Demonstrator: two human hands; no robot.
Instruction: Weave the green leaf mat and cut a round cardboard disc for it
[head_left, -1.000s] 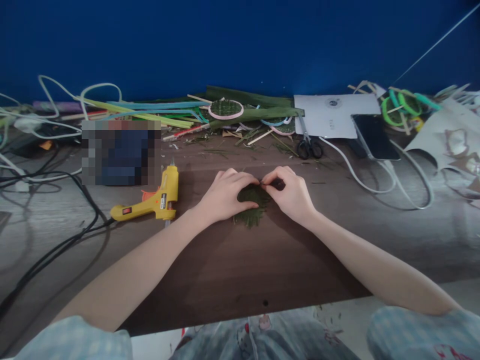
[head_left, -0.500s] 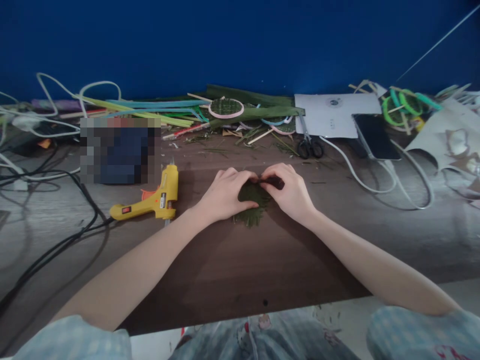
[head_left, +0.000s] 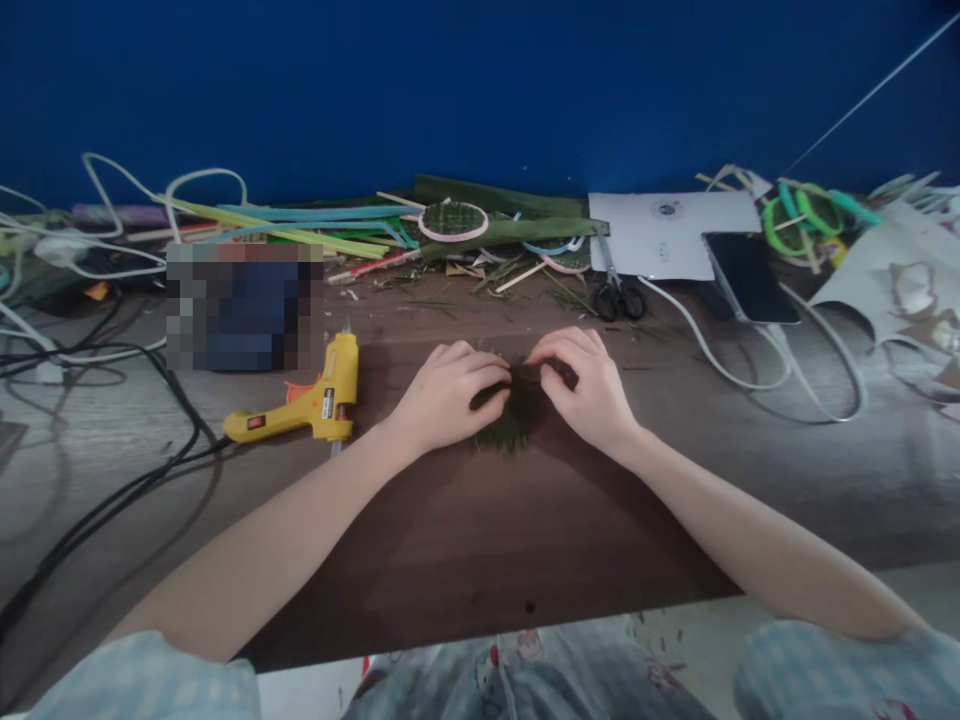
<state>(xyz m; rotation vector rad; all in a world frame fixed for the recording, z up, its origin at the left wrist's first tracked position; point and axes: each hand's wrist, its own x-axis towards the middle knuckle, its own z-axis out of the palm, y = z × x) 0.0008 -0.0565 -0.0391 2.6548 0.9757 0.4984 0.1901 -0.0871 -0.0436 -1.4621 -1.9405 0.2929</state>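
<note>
Dark wood-grain table before a blue wall, green fringed leaf piece at centre

Table (head_left: 525, 540): brown, streaked grain, paler sheen toward both ends; near edge running slightly aslant above patterned clothing (head_left: 555, 670) and a light floor (head_left: 705, 640). Wall (head_left: 480, 90): plain deep blue, directly behind the clutter.

Leaf piece (head_left: 504, 432): green, fringed, blurred; mid-table, between the hands. Left hand (head_left: 450, 400): fingers and thumb curved at its left side, a gap between them; firmness of hold cannot be told. Right hand (head_left: 585, 390): index finger and thumb bent near its upper right; whether they pinch anything cannot be told.

Left of the hands: yellow glue gun (head_left: 300, 405), lying on its side; black cables (head_left: 161, 450); a pixelated patch.

Along the wall: coloured strips (head_left: 315, 225), long green leaves (head_left: 510, 205), a pink-rimmed oval (head_left: 453, 222), scissors (head_left: 616, 290), white sheet (head_left: 660, 235), phone (head_left: 752, 278) with white cable (head_left: 694, 345).
</note>
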